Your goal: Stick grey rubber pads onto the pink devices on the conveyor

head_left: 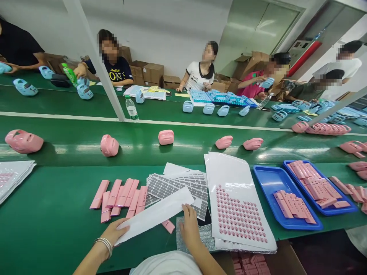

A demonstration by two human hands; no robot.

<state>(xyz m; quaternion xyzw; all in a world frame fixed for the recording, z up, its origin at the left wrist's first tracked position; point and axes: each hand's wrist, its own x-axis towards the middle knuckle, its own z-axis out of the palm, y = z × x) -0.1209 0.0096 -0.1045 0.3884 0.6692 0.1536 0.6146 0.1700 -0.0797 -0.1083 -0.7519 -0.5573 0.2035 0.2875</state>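
The left grip (116, 231) is clenched on the near left end of a white strip (156, 213), with the thumb over its face; bangles (106, 247) circle that wrist. The right grip (189, 225) has its fingertips at the strip's other end, but whether it pinches the paper I cannot tell. The strip slants up from left to right above the green surface (57, 206), its right part over a fanned stack of grey labels (177, 187).

Left of the labels lies a cluster of pink bars (119, 194), mostly side by side and slanted, some overlapping; 1 more bar (168, 226) shows partly, just below the strip. Right of the labels is a pile of white sheets (229, 172), the top 1 printed with rows of small pink stickers (241, 217). Under the right grip is a grey mat (208, 233), partly covered.

Farther right stand 2 blue trays, both holding pink bars: the left tray (268, 181) has bare floor at its far end, and the right tray (348, 208) is fuller. Beyond the surface, 5 pink shells (166, 137) sit spaced out in a row on the green belt (137, 152). Past them, at the far bench (160, 110), people (199, 76) sit among blue shells (187, 107).
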